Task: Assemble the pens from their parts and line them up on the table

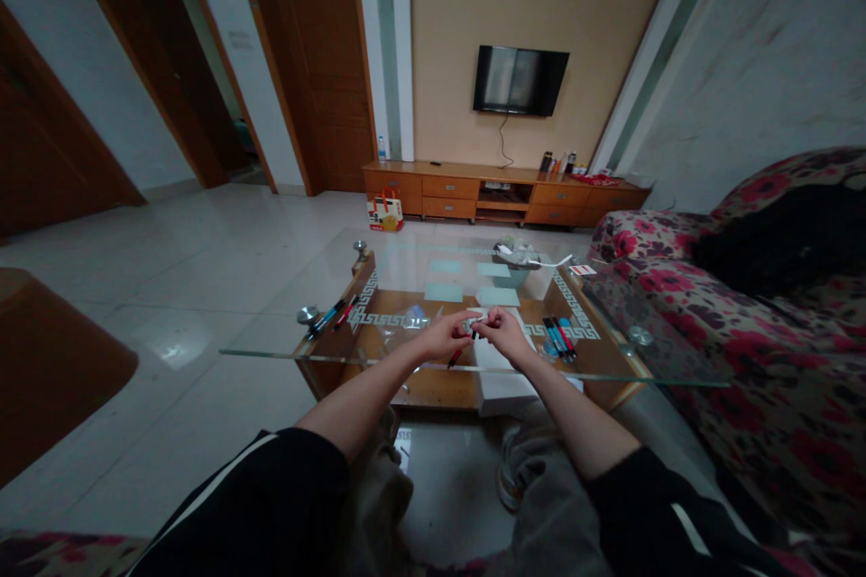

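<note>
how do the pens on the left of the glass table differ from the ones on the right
The left pens lie near the table's left edge, slanting up to the right; the right pens lie by the sofa side, slanting up to the left. Both are small loose groups with red and blue among them, untouched by either hand.

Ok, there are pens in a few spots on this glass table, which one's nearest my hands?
The red pen right under your left hand and right hand. The other pens lie in two bunches apart: one at the table's left edge, one to the right.
</note>
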The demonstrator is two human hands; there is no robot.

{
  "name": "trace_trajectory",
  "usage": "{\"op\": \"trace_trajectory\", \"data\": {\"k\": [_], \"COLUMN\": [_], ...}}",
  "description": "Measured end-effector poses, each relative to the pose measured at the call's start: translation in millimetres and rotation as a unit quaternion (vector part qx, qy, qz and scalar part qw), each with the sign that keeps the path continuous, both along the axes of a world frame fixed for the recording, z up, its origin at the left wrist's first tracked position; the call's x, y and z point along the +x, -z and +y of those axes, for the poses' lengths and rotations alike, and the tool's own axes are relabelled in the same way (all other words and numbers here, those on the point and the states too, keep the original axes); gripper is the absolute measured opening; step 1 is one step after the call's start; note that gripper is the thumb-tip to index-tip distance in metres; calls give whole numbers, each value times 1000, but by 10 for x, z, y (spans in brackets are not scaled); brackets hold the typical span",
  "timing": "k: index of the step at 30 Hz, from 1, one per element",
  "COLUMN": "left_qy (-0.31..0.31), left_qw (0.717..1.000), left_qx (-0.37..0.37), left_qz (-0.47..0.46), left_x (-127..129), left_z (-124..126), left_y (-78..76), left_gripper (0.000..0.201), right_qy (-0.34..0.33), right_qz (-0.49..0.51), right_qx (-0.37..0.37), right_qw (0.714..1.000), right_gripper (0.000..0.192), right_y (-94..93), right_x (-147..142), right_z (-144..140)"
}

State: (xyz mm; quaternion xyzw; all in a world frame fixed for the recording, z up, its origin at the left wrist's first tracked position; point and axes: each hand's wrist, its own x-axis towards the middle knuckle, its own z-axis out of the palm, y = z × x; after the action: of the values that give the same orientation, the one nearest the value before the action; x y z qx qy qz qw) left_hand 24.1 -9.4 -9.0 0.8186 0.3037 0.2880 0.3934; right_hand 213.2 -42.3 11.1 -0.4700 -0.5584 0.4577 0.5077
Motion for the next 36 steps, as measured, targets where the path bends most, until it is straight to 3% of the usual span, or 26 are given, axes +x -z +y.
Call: {"op": "trace_trajectory", "data": {"k": [13,22,26,32,36], "left_qy": [-33,-72,-112,-174,-210], "left_qw": [998,996,992,982,971], "left_qx": [52,45,54,67,93], "left_qz": [29,7,2,39,62], "left_x": [-11,-26,-62,-90,-99], "left_z": [-33,-38,-33,-16,-9], "left_y": [-45,-68,-92,-114,-124], "left_gripper": [49,42,42,40,36], "right_qy": [-3,16,63,131,127], "right_qz": [-1,8,-30,-119,-231], "right_qx": [13,12,30,64,84], "right_qw": [1000,1000,997,982,961], "right_gripper": [59,59,50,30,22], "right_y": [-34,-37,-13,167,241], "right_x": [-12,26,103,316,418], "right_z": [-2,21,64,216,232]}}
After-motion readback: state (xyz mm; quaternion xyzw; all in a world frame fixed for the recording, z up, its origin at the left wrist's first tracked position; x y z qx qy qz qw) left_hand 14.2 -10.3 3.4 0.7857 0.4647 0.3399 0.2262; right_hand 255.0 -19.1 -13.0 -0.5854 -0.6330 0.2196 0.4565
